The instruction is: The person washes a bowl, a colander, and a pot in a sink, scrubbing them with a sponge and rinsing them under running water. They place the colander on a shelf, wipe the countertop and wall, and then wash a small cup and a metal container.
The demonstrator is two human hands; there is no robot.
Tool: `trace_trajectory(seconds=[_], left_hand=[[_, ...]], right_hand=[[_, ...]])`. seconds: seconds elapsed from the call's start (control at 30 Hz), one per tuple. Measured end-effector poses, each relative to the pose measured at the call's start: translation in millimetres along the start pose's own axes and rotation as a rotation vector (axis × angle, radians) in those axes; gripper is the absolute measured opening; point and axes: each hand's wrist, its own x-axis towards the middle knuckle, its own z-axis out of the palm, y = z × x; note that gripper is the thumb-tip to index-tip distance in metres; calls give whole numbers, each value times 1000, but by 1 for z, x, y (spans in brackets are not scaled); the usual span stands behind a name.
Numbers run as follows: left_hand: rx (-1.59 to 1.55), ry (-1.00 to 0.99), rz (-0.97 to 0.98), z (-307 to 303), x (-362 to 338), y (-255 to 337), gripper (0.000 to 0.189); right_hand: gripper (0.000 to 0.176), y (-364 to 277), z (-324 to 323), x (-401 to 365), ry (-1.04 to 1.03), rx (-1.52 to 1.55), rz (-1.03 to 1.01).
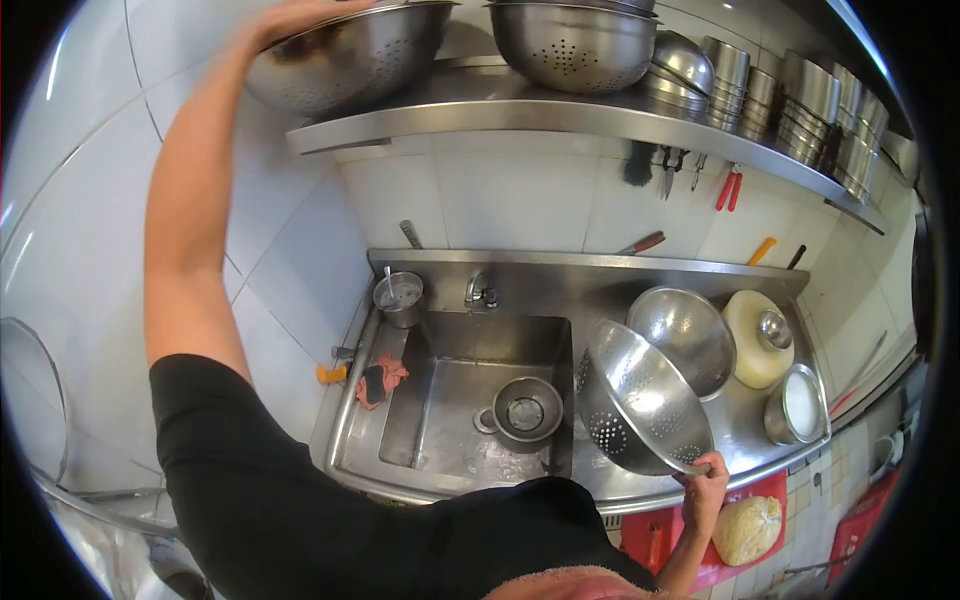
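Note:
My left hand [300, 14] is raised at the top edge of the view, closed on the rim of a large steel colander [345, 65] with a dark scorched patch; the fingertips are partly cut off. This colander is at the left end of the steel shelf and juts past it. Low on the right, my right hand [706, 478] grips the rim of another steel colander [645, 405]. It is tilted, with its opening facing up and right, over the drainboard beside the sink. Behind it lies a steel bowl [682, 340].
The sink [450, 420] holds a small steel pot [527, 410]. A pink cloth [382, 380] lies on its left edge, near a steel cup [400, 298]. A domed lid [758, 340] and a canister [797, 405] stand right. Overhead, the shelf [560, 118] carries more colanders [575, 48].

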Motion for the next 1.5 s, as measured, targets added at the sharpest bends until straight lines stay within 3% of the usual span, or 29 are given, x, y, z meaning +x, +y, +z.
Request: trace_trajectory(seconds=[0.13,0.17,0.27,0.4,0.43,0.57,0.77,1.0,1.2,1.23,1.33,1.4,1.5], left_hand=[[44,24,-24,-1,-17,-41,85],[22,53,10,3,-29,-39,77],[269,323,169,25,-42,-43,80],[376,776,375,41,-65,-15,75],[485,732,353,37,-71,-5,70],[138,683,331,31,-67,5,60],[-26,532,295,10,-47,-2,52],[172,518,364,2,-33,6,44],[434,659,554,-11,-14,7,38],[389,725,473,-14,-13,8,32],[284,1047,300,-14,-5,10,45],[147,1170,272,-12,-15,23,46],[67,1346,281,-10,-13,25,48]], right_hand=[[19,5,-2,-1,15,-55,-5],[19,1,5,0,25,-32,14],[19,2,17,10,21,28,22],[21,5,21,36,-67,25,29],[21,4,23,42,-92,-2,7],[20,-10,33,53,-137,52,-44],[19,-27,28,54,-128,86,-110],[23,-36,14,46,-15,140,-137],[20,-39,-9,41,-30,27,-161],[20,-46,-17,44,7,29,-199],[16,-85,-29,50,85,-78,-320],[11,-107,-64,66,117,-319,-534],[16,-183,-69,71,76,-323,-739]])
